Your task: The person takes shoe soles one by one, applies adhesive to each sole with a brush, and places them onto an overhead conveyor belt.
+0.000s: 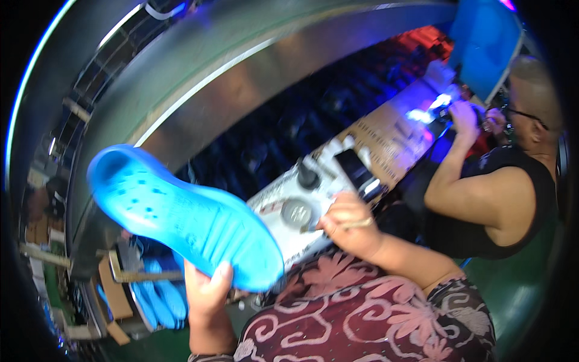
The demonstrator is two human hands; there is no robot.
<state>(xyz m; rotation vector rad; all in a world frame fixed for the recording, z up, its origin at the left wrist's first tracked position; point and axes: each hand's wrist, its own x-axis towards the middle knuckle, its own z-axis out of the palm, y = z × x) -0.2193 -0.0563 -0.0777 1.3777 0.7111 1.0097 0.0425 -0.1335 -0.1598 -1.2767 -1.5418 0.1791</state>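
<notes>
My left hand grips a bright blue shoe sole at its heel end, fingers hidden underneath and thumb on its edge. The sole is held tilted, its ridged, dark-spotted face toward me and its broad toe end up at the left. In my right hand is a small brush with a pale handle. Its tip, blurred, is beside a round grey pot on the white-covered bench. A dark bottle-like container stands just behind the pot.
A phone-like dark slab lies on the cardboard-covered bench part. At right, a co-worker holds something under bright blue light. A metal-sided conveyor curves across the far side. More blue soles lie by cardboard boxes at lower left.
</notes>
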